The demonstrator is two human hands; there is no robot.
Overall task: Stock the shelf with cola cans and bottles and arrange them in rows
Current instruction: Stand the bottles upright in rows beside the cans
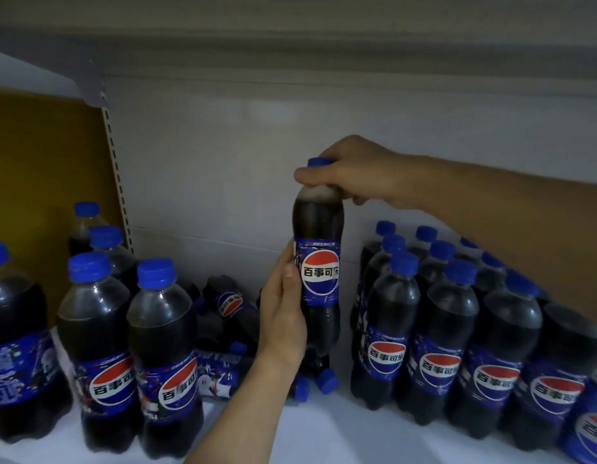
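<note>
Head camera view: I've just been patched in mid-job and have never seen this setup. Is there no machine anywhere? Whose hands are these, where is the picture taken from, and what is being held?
There is no machine here. A person works with bare hands, and the single picture comes from a wide-angle camera worn on their head, looking forward and down. The left hand wraps around the label of one cola bottle, which is held upright. The right hand grips its neck at the blue cap. I cannot tell whether the bottle's base touches the white shelf. On the shelf stand a left group of bottles and tidy right rows. Between them, lying bottles rest on their sides.
</note>
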